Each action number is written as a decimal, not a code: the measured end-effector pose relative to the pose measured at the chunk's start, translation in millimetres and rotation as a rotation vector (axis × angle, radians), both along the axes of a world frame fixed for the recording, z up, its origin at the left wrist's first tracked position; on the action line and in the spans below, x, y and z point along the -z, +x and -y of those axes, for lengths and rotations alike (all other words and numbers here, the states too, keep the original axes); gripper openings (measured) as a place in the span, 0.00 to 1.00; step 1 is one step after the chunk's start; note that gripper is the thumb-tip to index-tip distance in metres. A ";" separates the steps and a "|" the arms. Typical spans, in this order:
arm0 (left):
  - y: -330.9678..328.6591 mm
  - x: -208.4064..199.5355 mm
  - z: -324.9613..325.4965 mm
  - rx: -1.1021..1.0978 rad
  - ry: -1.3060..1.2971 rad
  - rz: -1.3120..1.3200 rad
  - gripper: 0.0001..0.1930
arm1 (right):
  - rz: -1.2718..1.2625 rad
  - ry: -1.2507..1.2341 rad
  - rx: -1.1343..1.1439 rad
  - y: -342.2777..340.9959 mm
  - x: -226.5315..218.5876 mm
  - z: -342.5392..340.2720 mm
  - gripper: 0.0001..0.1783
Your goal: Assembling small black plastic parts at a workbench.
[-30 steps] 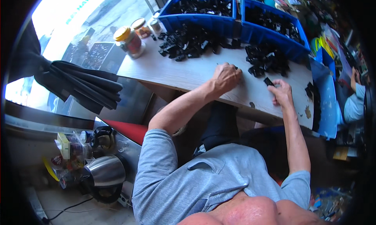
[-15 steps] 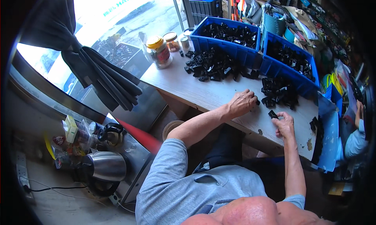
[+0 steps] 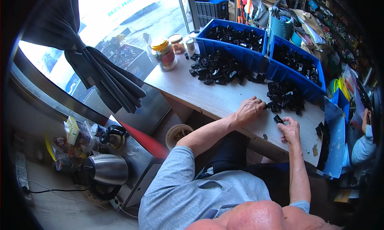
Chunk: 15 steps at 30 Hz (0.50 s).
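Note:
Between the thumb and fingers of my right hand [image 3: 290,131] is a small black plastic part [image 3: 278,119], held just over the table. My left hand [image 3: 251,109] is closed, its fingertips at the left edge of a small heap of black plastic parts [image 3: 286,96]. A black bit shows at those fingertips, but I cannot tell whether it is gripped or belongs to the heap. Farther back on the light table [image 3: 216,99] lies a larger heap of black parts [image 3: 218,69].
Two blue bins [image 3: 256,62] of black parts stand behind the heaps. Jars [image 3: 163,56] are at the table's far left. A light-blue bin [image 3: 336,138] is at its right end. A kettle [image 3: 107,170] stands lower left. Another person's sleeve [image 3: 362,148] shows far right.
My left hand has moved slightly right and nearer me, up to the edge of the small heap. My right hand stays nearly in place with its black part.

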<state>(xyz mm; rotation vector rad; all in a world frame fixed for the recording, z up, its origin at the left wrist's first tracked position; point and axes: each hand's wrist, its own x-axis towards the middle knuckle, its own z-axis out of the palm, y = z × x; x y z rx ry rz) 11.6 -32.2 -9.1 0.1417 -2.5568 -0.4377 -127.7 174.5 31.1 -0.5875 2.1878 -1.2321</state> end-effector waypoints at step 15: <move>-27.0 -13.0 -38.7 0.285 0.085 -0.104 0.16 | 0.039 -0.034 0.006 -3.1 2.6 4.0 0.17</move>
